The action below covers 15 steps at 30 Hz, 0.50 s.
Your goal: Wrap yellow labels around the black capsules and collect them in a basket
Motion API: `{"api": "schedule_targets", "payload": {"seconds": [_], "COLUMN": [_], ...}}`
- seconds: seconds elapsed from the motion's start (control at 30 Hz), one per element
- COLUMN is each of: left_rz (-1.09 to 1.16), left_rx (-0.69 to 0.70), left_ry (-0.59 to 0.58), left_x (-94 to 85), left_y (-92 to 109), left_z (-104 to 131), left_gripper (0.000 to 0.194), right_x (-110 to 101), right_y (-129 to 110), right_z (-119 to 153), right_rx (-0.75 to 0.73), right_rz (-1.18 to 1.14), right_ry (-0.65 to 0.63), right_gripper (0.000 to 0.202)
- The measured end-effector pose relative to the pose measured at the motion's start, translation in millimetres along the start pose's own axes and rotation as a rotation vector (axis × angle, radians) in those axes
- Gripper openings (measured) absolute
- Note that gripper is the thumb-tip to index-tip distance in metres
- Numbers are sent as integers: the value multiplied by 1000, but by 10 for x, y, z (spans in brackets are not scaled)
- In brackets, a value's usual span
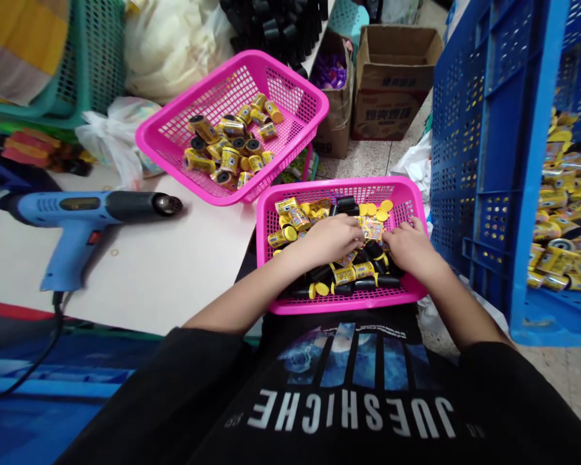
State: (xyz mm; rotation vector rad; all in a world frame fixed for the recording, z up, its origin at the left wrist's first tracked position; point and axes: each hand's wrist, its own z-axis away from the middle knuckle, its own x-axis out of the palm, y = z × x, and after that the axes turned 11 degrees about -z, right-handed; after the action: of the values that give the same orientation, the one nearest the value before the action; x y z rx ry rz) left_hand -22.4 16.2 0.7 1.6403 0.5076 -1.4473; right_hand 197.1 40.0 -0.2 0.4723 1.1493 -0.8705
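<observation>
Both hands work inside a pink plastic basket [341, 307] that rests at my lap. My left hand [336, 240] reaches in from the left, its fingers curled together at one side of a small yellow printed sleeve [372, 228]. At the sleeve's other side, the thumb and fingers of my right hand [409, 247] are closed on its edge. Around them lie black plastic tubes [365, 284], loose round yellow caps [386, 206] and several small canisters with yellow printed wraps [298, 218]. My fingertips partly hide the sleeve's edges.
A second pink basket [174, 174] with yellow-wrapped canisters [230, 158] stands on the white table [174, 271]. A blue heat gun [75, 239] lies at left. Right of me stands a tall blue crate [479, 161]; cardboard boxes [385, 110] sit on the floor beyond.
</observation>
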Motion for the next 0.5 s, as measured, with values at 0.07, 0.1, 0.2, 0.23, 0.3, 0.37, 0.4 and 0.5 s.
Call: {"api": "schedule_targets", "payload": {"seconds": [0.07,0.1,0.2,0.23,0.3,0.37,0.4,0.5], "left_rz": [-104,-167,-279,-286,-247,-131,-53,144], "left_rx": [-69,-103,-131,-120,-98,-108,-123,-145], "left_ry": [-35,-58,-97,-93,-63,-57,-74,-140], "left_x": [9,44,198,239,265,210,161,-8], "left_y": [15,30,77,84,73,29,-1,-96], "left_z": [-272,-408,-704,-752,-775,-733,-698,-566], "left_gripper": [27,28,28,28,26,21,18,10], "right_x": [-40,-63,-104,-100,-65,-16,4,9], "right_y": [20,32,90,116,173,223,240,258], "right_z": [49,72,150,180,245,302,324,359], "right_rx": [7,20,13,8,37,97,108,93], "right_rz": [-69,-142,-483,-617,-901,-1186,-1306,-1438], "right_ry": [65,113,303,371,462,472,454,448], "right_gripper": [30,31,32,31,31,34,35,36]}}
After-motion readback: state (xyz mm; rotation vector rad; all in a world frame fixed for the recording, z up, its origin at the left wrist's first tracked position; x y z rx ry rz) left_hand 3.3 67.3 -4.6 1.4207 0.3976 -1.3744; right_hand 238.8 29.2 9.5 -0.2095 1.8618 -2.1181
